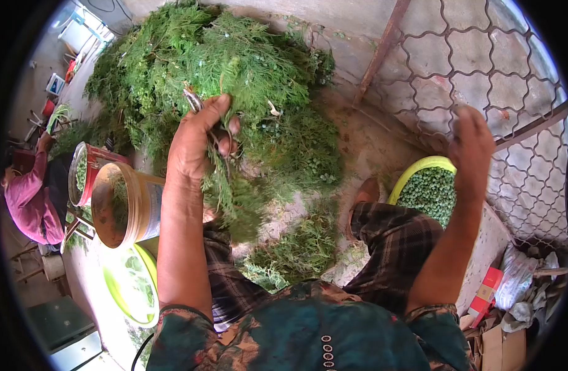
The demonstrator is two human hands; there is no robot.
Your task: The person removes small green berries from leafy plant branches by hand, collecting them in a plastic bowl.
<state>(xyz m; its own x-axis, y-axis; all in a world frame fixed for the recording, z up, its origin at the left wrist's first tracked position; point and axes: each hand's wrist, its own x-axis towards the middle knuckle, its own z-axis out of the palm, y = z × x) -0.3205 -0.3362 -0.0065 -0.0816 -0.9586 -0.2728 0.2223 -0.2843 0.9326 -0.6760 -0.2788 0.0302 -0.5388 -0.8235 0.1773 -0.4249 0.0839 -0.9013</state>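
My left hand is closed round the woody stems of a green sprig, whose feathery leaves hang below the fingers, blurred. Behind it rises a large heap of green branches with small pale berries. Off to the right, my right hand is raised above a yellow-green basin full of small green berries. Its fingers are smeared by motion, so whether they hold anything is hidden.
Two buckets, one red and one yellowish, stand left, near a lime-green basin. A co-worker in pink sits far left. Wire mesh leans at the right, above bags and cardboard. Cut sprigs lie between my legs.
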